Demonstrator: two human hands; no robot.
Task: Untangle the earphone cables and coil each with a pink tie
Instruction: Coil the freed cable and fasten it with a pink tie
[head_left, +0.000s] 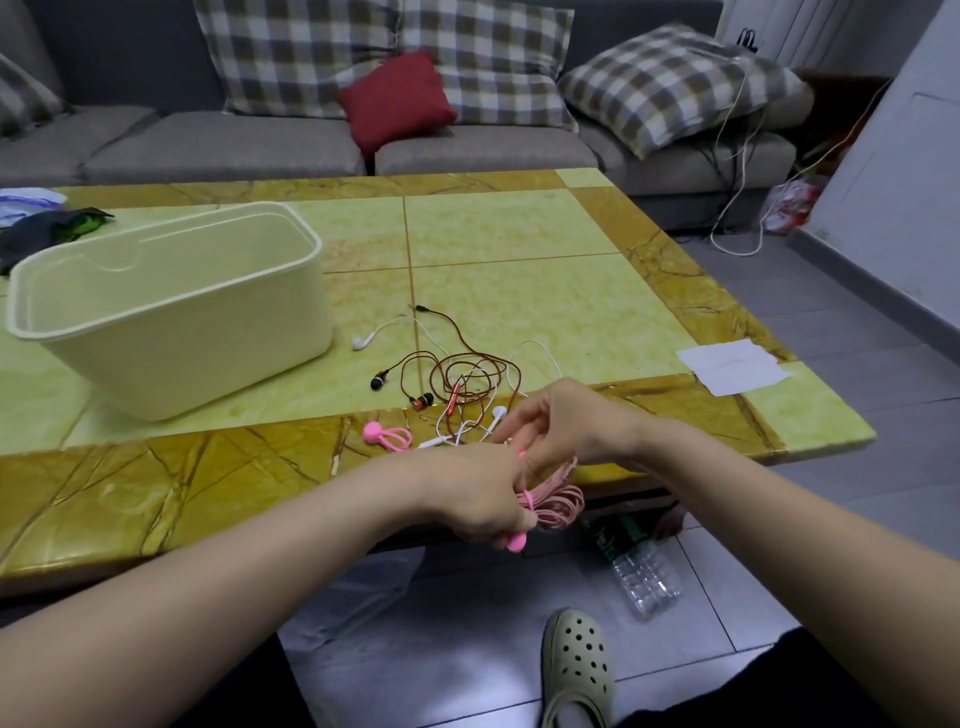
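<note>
I find the pink earphone cable (558, 506) coiled and held just off the near edge of the table (519, 234), with a pink tie (525, 500) looped round the bundle but, in my judgement, not yet fastened. The left hand (480, 499) grips the coil, fingers curled round it, with the tie's ball end showing beneath. The right hand (566, 423), wrist bent downward from above, pinches the tie's other end. One cable is thus nearly finished. Two are left: the brown earphones (457, 374) and the white earphones (363, 340) lie tangled together on the table just beyond the hands. A second pink tie (385, 435) lies to their left. A cream tub (171, 322) stands further left.
</note>
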